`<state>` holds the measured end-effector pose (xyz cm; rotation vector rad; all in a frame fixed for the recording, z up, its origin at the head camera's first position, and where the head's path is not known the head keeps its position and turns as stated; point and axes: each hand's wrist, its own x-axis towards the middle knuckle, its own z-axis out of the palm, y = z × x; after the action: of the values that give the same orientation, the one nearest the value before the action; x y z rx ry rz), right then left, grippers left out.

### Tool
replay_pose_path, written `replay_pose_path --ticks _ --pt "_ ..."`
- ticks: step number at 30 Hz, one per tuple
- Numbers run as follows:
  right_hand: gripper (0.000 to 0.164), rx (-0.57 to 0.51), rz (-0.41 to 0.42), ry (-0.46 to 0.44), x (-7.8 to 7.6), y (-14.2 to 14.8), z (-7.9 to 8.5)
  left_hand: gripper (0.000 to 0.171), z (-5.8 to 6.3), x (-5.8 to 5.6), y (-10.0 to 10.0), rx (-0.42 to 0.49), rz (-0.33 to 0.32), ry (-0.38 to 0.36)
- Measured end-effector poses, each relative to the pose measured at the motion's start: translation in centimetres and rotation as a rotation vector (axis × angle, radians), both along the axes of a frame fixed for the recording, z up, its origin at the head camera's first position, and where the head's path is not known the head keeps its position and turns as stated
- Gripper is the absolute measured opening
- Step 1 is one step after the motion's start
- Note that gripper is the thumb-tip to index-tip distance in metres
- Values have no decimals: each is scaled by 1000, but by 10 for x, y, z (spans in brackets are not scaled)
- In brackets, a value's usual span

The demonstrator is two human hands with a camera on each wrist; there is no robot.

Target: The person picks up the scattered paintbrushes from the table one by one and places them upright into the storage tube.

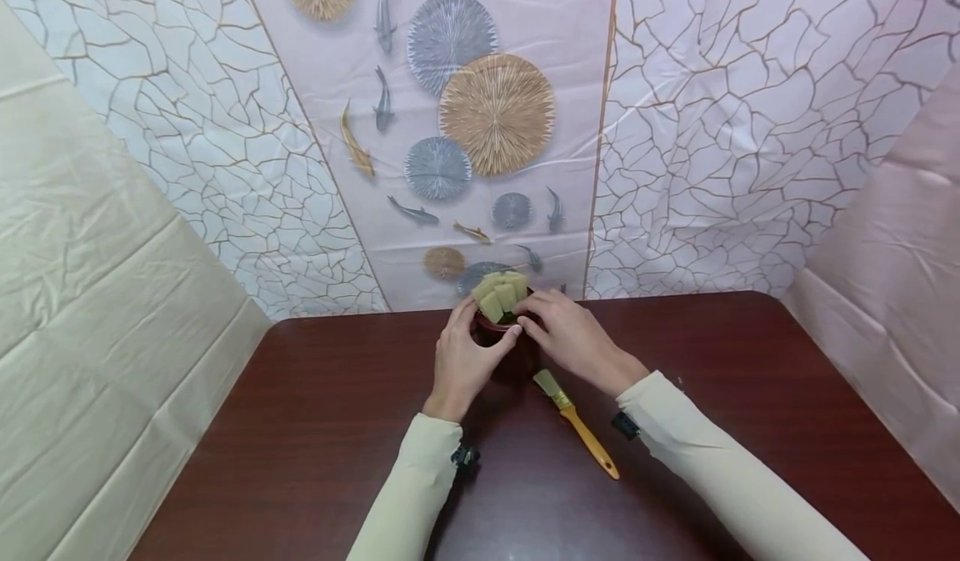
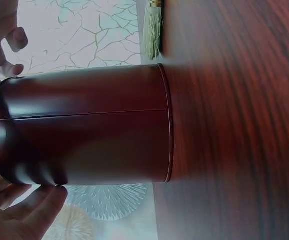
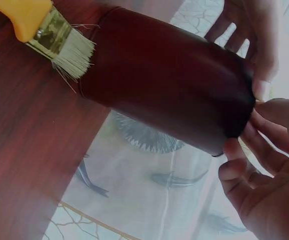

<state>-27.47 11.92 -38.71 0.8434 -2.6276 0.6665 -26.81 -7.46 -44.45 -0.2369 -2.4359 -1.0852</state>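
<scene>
A dark red cylindrical holder (image 1: 516,363) with a leather-like surface stands upright near the back edge of the table. Out of its mouth rise several pale bristle heads (image 1: 501,296) of paintbrushes, packed together. My left hand (image 1: 459,363) grips the holder near the rim, its fingers on the left side and the thumb across the front. On the other side my right hand (image 1: 576,333) holds the rim between bent fingers and thumb, close beside the bristles. The left wrist view shows a vertical seam on the holder (image 2: 84,116). Handles inside it are hidden.
A paintbrush (image 1: 588,440) with a yellow handle and pale bristles lies on the table to the front right of the holder, bristles towards it. The dark reddish wooden table (image 1: 315,461) ends just behind the holder, against a patterned wall cloth (image 1: 675,169).
</scene>
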Motion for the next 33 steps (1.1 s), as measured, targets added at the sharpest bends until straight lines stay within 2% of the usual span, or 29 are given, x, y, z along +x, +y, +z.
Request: replay_pose_path --ticks 5,11,14,20,23,27,30,33 --pt "28 -11 -5 -42 3 3 -2 84 1 0 -1 -1 -1 1" --pt "22 -182 4 -118 16 22 2 81 2 1 -4 18 -7 8" --pt "18 -226 -19 -160 23 35 0 80 3 1 -5 16 -9 3" --pt "21 -153 -52 -383 32 51 -18 82 3 2 -3 18 -16 -1" --pt "26 -109 -78 -525 35 53 -31 83 2 2 -3 17 -13 -1" --pt "24 -91 -118 -654 39 51 -49 82 2 2 -2 19 -9 2" --pt "19 -67 -161 -675 40 45 -60 82 2 2 -1 22 -14 3" --pt "33 -34 -205 -664 40 38 -67 82 2 3 0 24 -13 -3"
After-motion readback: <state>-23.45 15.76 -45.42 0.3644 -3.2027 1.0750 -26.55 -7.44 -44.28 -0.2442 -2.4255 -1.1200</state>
